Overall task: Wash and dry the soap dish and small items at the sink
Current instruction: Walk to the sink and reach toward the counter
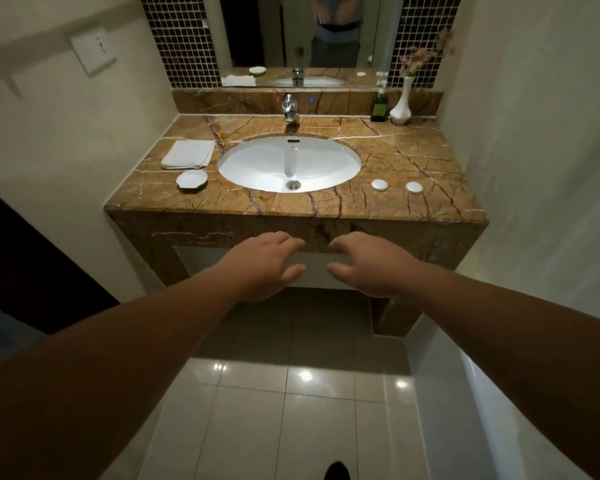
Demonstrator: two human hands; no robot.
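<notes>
A white soap dish (192,179) sits on the brown marble counter (413,157) left of the oval white sink (326,164). Behind the dish lies a folded white towel (187,153). Two small round white items (379,185) (414,187) rest on the counter right of the sink. A chrome tap (290,109) stands behind the basin. My left hand (264,263) and my right hand (371,263) hover side by side below the counter's front edge, fingers apart, holding nothing.
A dark green pump bottle (379,107) and a white vase (401,105) with pink flowers stand at the back right corner. A mirror (302,36) hangs above. Walls close in on both sides. The tiled floor (284,410) lies below.
</notes>
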